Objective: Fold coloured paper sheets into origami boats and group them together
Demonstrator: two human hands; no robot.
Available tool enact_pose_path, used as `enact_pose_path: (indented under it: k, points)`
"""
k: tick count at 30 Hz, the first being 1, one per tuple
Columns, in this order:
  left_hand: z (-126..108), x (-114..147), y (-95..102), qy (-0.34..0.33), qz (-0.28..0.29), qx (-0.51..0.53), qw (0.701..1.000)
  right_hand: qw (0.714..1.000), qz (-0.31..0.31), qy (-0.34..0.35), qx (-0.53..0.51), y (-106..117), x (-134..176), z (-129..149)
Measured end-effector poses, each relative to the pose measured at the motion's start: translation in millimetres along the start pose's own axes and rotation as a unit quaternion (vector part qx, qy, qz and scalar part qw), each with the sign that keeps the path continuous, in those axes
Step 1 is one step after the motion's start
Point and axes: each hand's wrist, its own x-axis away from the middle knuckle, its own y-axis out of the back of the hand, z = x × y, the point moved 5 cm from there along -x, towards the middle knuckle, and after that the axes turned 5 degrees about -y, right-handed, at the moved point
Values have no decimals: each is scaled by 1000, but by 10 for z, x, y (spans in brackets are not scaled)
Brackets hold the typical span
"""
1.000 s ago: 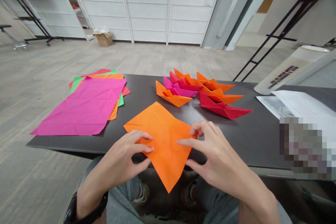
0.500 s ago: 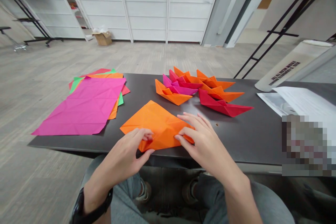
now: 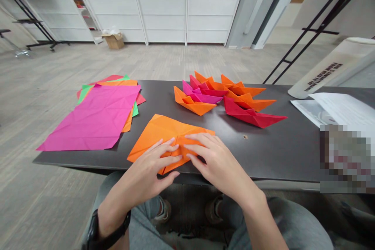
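Several loose sheets in green, orange and red lie fanned at the left end of the black table point(image 3: 278, 156), beneath a creased magenta sheet point(image 3: 96, 119). To their right comes the left hand point(image 3: 152, 168), a dark band point(image 3: 113, 238) on its wrist; its fingers are slightly spread and laid over the orange paper point(image 3: 166, 127), thumb apart at the near edge, gripping nothing. The orange paper, partly folded, lies by the table's front edge, under and between both hands, its left corner out past the left fingers and its far edge beyond the fingertips. The right hand point(image 3: 218, 158) is loosely open, fingers extended on the paper, without a grip. Behind it sit orange, magenta and red paper boats point(image 3: 254, 118); farther right, a white cylinder point(image 3: 325, 72) and printed pages point(image 3: 345, 111).
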Motion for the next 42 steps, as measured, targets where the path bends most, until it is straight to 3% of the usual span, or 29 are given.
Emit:
enact_pose_path:
  k: [6,9,13,17,22,25,28,34,42]
  points:
    - [-70,5,-5,-10,40,43,998,995,96,-2,-20,-45,79,-105]
    - [7,144,70,-32,67,66,995,993,109,-25,-32,33,116,-253]
    - [188,306,207,-14,45,40,998,993,104,-45,-31,142,158,-353]
    - [138,193,283,-42,-32,62,997,995,91,-40,-22,152,171,-345]
    - [-24,-97,292,28,-216,36,975,995,91,-39,-24,130,171,-337]
    - [-116,-207,199,31,-257,-15,966,994,97,-39,-24,131,170,-336]
    - [-140,-269,74,6,-229,-58,972,994,100,-42,-23,127,173,-340]
    - [-86,-290,-85,-14,-116,-46,992,995,92,-33,-33,124,188,-337]
    - [-82,-273,-72,32,-96,-84,991,996,72,-34,-29,133,184,-355]
